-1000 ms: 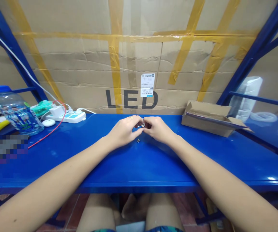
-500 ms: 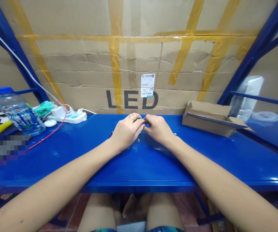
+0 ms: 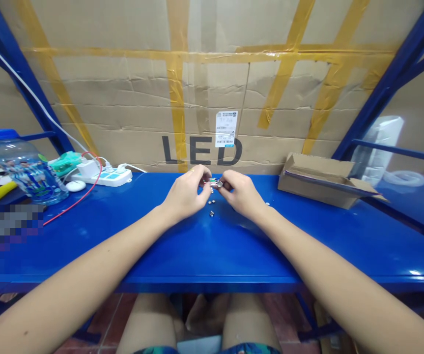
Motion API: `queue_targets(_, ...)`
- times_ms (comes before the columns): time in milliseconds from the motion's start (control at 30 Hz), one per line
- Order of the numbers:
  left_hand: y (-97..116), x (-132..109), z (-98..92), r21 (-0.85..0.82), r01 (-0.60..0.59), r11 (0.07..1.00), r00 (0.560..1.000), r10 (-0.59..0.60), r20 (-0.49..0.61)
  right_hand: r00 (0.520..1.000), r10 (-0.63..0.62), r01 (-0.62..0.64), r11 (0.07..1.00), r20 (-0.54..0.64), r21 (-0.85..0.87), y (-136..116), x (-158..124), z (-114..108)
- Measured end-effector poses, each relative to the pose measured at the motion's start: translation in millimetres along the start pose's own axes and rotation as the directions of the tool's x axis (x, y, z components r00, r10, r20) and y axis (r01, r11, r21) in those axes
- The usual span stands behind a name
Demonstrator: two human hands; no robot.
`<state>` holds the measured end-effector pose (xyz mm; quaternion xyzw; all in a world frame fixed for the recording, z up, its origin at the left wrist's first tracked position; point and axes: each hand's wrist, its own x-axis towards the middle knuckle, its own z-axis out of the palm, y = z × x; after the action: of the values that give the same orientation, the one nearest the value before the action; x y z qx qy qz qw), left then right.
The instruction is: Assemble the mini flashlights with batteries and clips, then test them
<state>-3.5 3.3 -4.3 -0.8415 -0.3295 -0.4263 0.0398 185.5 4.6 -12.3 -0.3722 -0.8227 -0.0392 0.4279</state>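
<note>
Both hands meet over the blue table (image 3: 204, 255), near its back. A small shiny metal piece with a green band (image 3: 212, 181) bridges my left hand (image 3: 188, 191) and my right hand (image 3: 241, 192). My left fingers are closed around its left end. On the other side, my right thumb and fingers pinch it by a round silver end. Its exact kind is too small to make out. Several little silver metal parts (image 3: 212, 213) lie on the table just below and between the hands.
At the left stand a plastic bottle with a blue cap (image 3: 29, 169) and a white power strip (image 3: 114, 178) with plugs; a red cable (image 3: 82, 200) curves nearby. An open cardboard box (image 3: 315, 179) sits at the right. A large taped carton (image 3: 130, 108) rises behind the table.
My left hand has turned and shifted slightly left, opening a gap between the hands. The banded metal piece and more small parts on the table now show.
</note>
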Motion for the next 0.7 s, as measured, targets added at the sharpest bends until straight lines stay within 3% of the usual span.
queue_targets(100,-10,0,-0.1,0.149,0.022,0.989,0.98,-0.051,0.194,0.997,0.073,-0.074,0.996,0.007,0.051,2,1,-4)
queue_targets(200,-15,-1,3.6,0.25,-0.019,0.968,0.904,-0.09,0.419,0.98,0.164,-0.177,0.977,0.11,0.119,4,2,-10)
queue_targets(300,-17,-1,9.0,0.274,-0.052,0.96,0.834,-0.109,0.541,0.941,0.206,-0.247,0.96,0.27,0.129,5,3,-15)
queue_targets(400,-18,0,15.6,0.277,-0.038,0.96,0.811,-0.132,0.57,0.877,0.205,-0.279,0.953,0.434,0.114,6,3,-16)
queue_targets(533,-20,3,22.7,0.242,0.065,0.968,0.82,-0.19,0.539,0.791,0.212,-0.353,0.924,0.573,0.146,6,1,-14)
queue_targets(700,-16,6,20.8,0.138,0.261,0.955,0.786,-0.293,0.544,0.771,0.192,-0.359,0.919,0.607,0.165,3,0,-13)
